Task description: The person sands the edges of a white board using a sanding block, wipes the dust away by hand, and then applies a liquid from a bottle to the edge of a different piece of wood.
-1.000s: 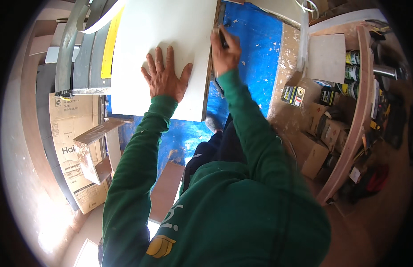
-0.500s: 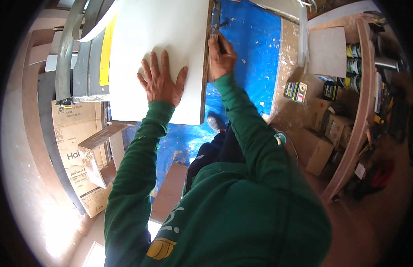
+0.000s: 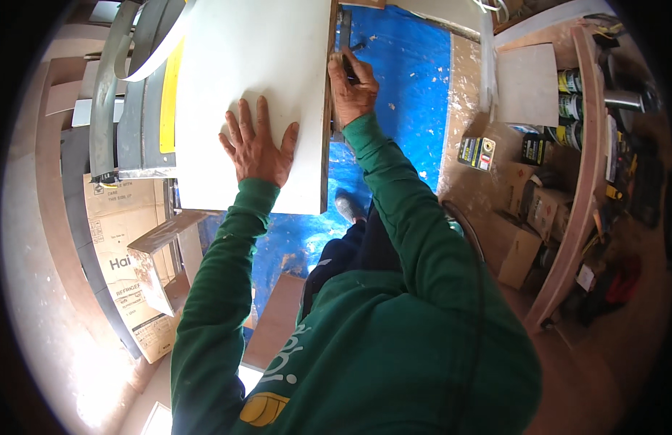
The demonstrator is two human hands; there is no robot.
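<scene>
A white board (image 3: 256,65) lies flat in front of me, its long right edge dark and unfinished. My left hand (image 3: 258,148) rests palm down on it with the fingers spread. At that right edge, my right hand (image 3: 354,90) is closed with its fingers curled round a small dark item, mostly hidden by the fingers, so its kind does not show. The thumb points away from me along the edge. Just beyond this hand, a grey metal bar (image 3: 345,29) shows beside the board.
Blue sheeting (image 3: 408,80) covers the floor right of the board. A yellow strip (image 3: 171,101) and a curled white band (image 3: 151,65) lie at its left. A flattened carton (image 3: 118,254) and a wooden frame (image 3: 151,275) stand at lower left. Tins and boxes fill a shelf (image 3: 590,145) at right.
My right hand has slid a little farther away from me along the board's edge. My left hand stays at the same spot on the board. The whole view has shifted slightly.
</scene>
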